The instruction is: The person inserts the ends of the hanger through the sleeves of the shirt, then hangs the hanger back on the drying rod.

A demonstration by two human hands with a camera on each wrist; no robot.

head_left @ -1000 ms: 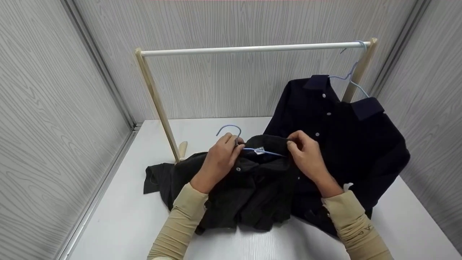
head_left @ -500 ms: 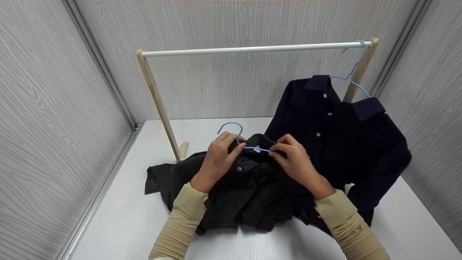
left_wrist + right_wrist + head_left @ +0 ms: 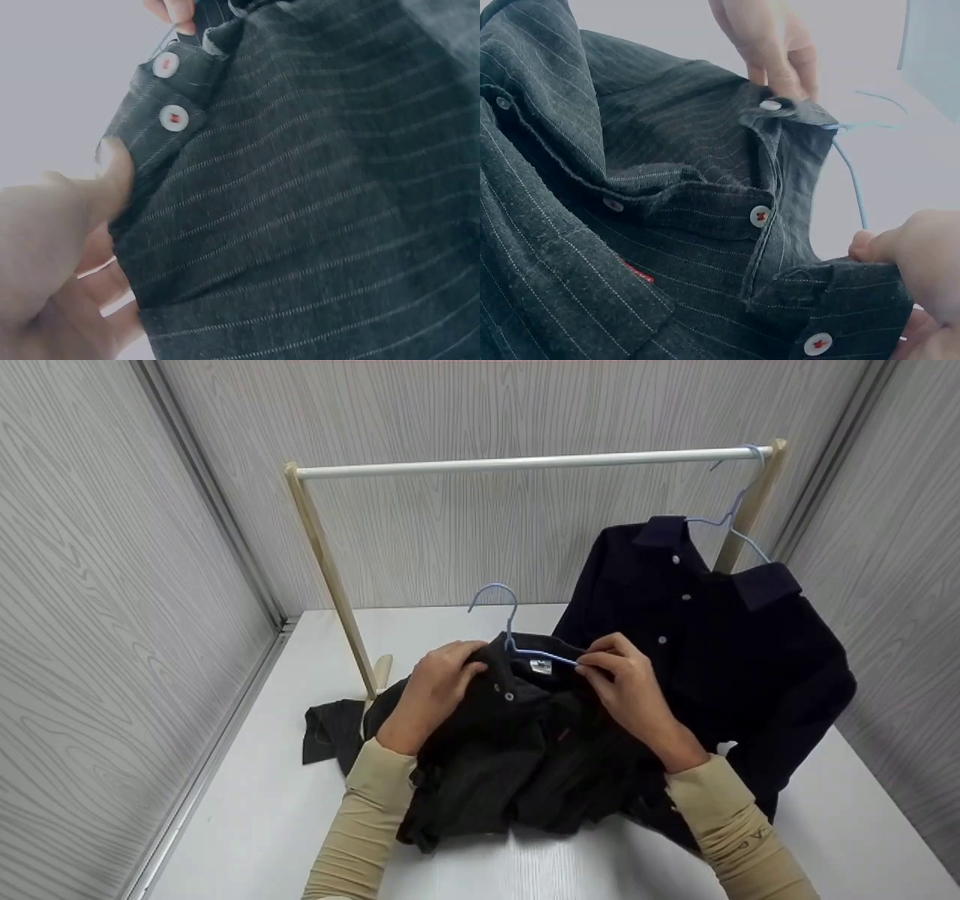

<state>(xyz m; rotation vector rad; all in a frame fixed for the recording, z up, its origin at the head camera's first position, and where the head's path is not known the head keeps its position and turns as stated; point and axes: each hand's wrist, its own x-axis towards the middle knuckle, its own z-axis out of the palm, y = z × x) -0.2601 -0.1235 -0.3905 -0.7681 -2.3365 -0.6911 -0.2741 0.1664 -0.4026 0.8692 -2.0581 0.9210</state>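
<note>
A dark pinstriped shirt [image 3: 480, 765] with white buttons lies bunched in front of me. A blue wire hanger [image 3: 511, 622] sits in its neck opening, hook upward. My left hand [image 3: 431, 690] pinches the shirt at the left side of the collar; in the left wrist view the thumb [image 3: 116, 169] lies over the cloth and the fingers behind it. My right hand [image 3: 628, 682] pinches the right side of the collar, close to the hanger's wire. In the right wrist view the collar [image 3: 862, 300] is between thumb and fingers. The hanger's lower parts are hidden by cloth.
A clothes rack with a white rail [image 3: 525, 463] and wooden posts [image 3: 330, 577] stands on the white table [image 3: 247, 780]. At its right end a navy shirt [image 3: 697, 660] hangs from another blue hanger [image 3: 729, 519]. Grey wood-patterned walls [image 3: 420, 540] enclose the table.
My left hand has let go of the hanger near its hook and moved left onto the collar. The hook now stands higher. My right hand moved left, then back right and slightly up.
</note>
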